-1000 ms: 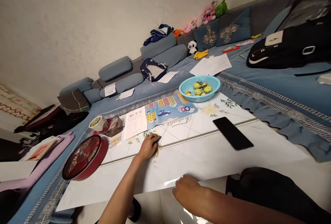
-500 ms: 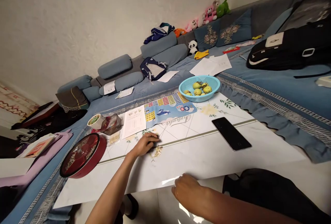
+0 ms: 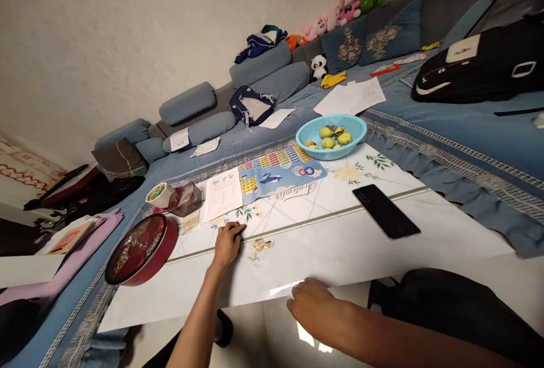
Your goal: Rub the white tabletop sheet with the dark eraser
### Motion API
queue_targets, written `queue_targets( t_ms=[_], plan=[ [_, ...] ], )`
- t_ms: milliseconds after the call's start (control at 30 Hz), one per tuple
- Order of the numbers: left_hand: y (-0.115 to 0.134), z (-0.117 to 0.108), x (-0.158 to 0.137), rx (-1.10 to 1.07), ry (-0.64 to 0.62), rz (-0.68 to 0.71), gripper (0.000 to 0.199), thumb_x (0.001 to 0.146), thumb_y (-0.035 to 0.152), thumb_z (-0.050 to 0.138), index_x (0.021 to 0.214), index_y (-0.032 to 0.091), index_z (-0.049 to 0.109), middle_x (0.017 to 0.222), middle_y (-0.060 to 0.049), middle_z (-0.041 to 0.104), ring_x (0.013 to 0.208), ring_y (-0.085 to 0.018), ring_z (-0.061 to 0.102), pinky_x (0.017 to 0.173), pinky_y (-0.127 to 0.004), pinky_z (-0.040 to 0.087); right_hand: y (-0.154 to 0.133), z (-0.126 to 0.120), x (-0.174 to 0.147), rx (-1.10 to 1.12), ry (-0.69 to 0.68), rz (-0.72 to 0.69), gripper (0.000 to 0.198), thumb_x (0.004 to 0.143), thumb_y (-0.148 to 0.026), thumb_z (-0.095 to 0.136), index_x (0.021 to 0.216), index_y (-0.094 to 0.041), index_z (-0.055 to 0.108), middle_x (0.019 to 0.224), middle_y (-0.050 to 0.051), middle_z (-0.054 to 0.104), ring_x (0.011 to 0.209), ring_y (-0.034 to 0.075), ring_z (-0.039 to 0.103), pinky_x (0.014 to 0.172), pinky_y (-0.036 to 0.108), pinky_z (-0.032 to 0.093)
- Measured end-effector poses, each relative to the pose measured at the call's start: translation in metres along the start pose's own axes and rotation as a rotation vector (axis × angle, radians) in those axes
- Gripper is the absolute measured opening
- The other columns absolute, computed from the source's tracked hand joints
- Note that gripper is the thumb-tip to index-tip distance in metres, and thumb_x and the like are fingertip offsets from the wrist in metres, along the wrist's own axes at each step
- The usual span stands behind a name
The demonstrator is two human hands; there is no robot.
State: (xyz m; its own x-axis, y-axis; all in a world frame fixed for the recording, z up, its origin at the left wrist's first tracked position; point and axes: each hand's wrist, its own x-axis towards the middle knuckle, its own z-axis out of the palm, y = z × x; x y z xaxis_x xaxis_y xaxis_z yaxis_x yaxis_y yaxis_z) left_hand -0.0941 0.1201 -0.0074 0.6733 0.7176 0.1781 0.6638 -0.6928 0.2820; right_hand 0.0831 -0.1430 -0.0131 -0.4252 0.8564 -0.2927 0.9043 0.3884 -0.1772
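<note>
My left hand (image 3: 228, 243) rests on the white table just left of a small heap of pale seed shells (image 3: 263, 245). Its fingers are partly stretched and apart, with nothing visible between them; the hand does not touch the heap. At the table's near edge lies my right hand (image 3: 312, 303), curled into a fist with its back toward me. The fingertips are tucked out of sight, and nothing shows in it. Left of my left hand stands a round red snack box (image 3: 142, 252) with a clear lid, beside a small packet of toothpicks (image 3: 191, 220).
A black phone (image 3: 386, 212) lies on the right of the table (image 3: 318, 249). Farther back are a blue basket (image 3: 301, 138) of green-yellow fruit, a printed sheet (image 3: 223, 195), a colourful chart (image 3: 272, 181) and a white pot (image 3: 158, 193). A blue-covered sofa (image 3: 289, 101) runs behind.
My left hand has drawn back to the left, away from the seed shells, leaving them in full view. My right hand stays at the table edge. The view has shifted slightly.
</note>
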Motion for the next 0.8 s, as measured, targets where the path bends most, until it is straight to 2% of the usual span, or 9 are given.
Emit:
queue_targets(
  t_ms=[167, 233, 300, 367, 400, 533, 633, 700, 800],
  plan=[
    [0.013, -0.009, -0.012, -0.023, -0.187, 0.257, 0.061, 0.090, 0.006, 0.050, 0.137, 0.033, 0.076, 0.141, -0.006, 0.063, 0.123, -0.028, 0.054, 0.111, -0.046, 0.047, 0.001, -0.011, -0.006, 0.005, -0.026, 0.000, 0.033, 0.079, -0.007, 0.077, 0.111, -0.012, 0.076, 0.098, 0.017, 0.078, 0.093, 0.033, 0.076, 0.081, 0.042, 0.056],
    [0.014, -0.019, -0.023, 0.018, -0.155, 0.101, 0.056, 0.092, 0.009, 0.048, 0.135, 0.031, 0.077, 0.141, -0.008, 0.062, 0.124, -0.029, 0.056, 0.111, -0.046, 0.048, 0.001, -0.014, -0.008, 0.011, -0.026, -0.005, 0.034, 0.078, -0.007, 0.078, 0.111, -0.012, 0.076, 0.098, 0.016, 0.078, 0.092, 0.032, 0.076, 0.080, 0.041, 0.055],
    [0.018, -0.020, -0.039, 0.154, -0.106, -0.243, 0.054, 0.095, 0.011, 0.045, 0.139, 0.025, 0.073, 0.139, -0.014, 0.061, 0.122, -0.034, 0.057, 0.104, -0.049, 0.051, 0.001, -0.011, -0.008, 0.014, -0.028, -0.010, 0.042, 0.072, -0.008, 0.084, 0.113, -0.013, 0.075, 0.099, 0.016, 0.078, 0.092, 0.033, 0.075, 0.080, 0.042, 0.056],
    [0.032, -0.008, -0.055, 0.310, -0.100, -0.527, 0.055, 0.096, 0.012, 0.043, 0.145, 0.015, 0.066, 0.136, -0.021, 0.060, 0.118, -0.040, 0.058, 0.093, -0.050, 0.054, 0.001, -0.006, -0.007, 0.018, -0.013, -0.009, 0.045, 0.069, -0.009, 0.086, 0.112, -0.013, 0.075, 0.099, 0.017, 0.078, 0.094, 0.034, 0.075, 0.082, 0.043, 0.057],
    [0.044, 0.001, -0.059, 0.355, -0.101, -0.583, 0.054, 0.096, 0.012, 0.043, 0.146, 0.010, 0.063, 0.135, -0.025, 0.059, 0.118, -0.042, 0.057, 0.090, -0.050, 0.054, 0.001, -0.003, -0.006, 0.021, -0.011, -0.008, 0.042, 0.070, -0.009, 0.085, 0.112, -0.013, 0.076, 0.099, 0.018, 0.077, 0.094, 0.034, 0.075, 0.082, 0.044, 0.057],
    [0.087, 0.027, -0.053, 0.185, -0.060, -0.442, 0.049, 0.099, 0.017, 0.043, 0.144, 0.007, 0.062, 0.135, -0.026, 0.058, 0.120, -0.041, 0.056, 0.092, -0.048, 0.053, 0.000, -0.001, -0.003, 0.026, -0.044, -0.024, 0.032, 0.080, -0.006, 0.075, 0.112, -0.011, 0.077, 0.098, 0.020, 0.078, 0.092, 0.034, 0.076, 0.076, 0.041, 0.056],
    [0.083, 0.018, -0.046, -0.088, -0.011, -0.342, 0.050, 0.101, 0.018, 0.042, 0.145, 0.013, 0.064, 0.135, -0.020, 0.061, 0.122, -0.033, 0.059, 0.106, -0.044, 0.050, 0.001, -0.008, -0.007, 0.033, -0.056, -0.041, 0.030, 0.084, -0.003, 0.069, 0.112, -0.011, 0.075, 0.099, 0.018, 0.078, 0.089, 0.033, 0.076, 0.069, 0.038, 0.054],
    [0.073, 0.012, -0.052, -0.085, 0.019, -0.419, 0.049, 0.101, 0.020, 0.042, 0.145, 0.014, 0.063, 0.136, -0.019, 0.061, 0.121, -0.033, 0.060, 0.105, -0.045, 0.050, 0.003, -0.013, -0.013, 0.022, -0.040, -0.041, 0.027, 0.086, -0.001, 0.065, 0.110, -0.011, 0.075, 0.097, 0.017, 0.077, 0.088, 0.032, 0.076, 0.067, 0.036, 0.052],
    [0.075, 0.018, -0.062, 0.154, 0.033, -0.600, 0.046, 0.101, 0.023, 0.042, 0.140, 0.008, 0.064, 0.134, -0.026, 0.058, 0.118, -0.041, 0.057, 0.090, -0.049, 0.053, 0.006, -0.017, -0.019, 0.046, 0.004, -0.051, 0.019, 0.091, -0.007, 0.064, 0.105, -0.012, 0.075, 0.093, 0.015, 0.077, 0.085, 0.031, 0.075, 0.068, 0.035, 0.049]
  ],
)
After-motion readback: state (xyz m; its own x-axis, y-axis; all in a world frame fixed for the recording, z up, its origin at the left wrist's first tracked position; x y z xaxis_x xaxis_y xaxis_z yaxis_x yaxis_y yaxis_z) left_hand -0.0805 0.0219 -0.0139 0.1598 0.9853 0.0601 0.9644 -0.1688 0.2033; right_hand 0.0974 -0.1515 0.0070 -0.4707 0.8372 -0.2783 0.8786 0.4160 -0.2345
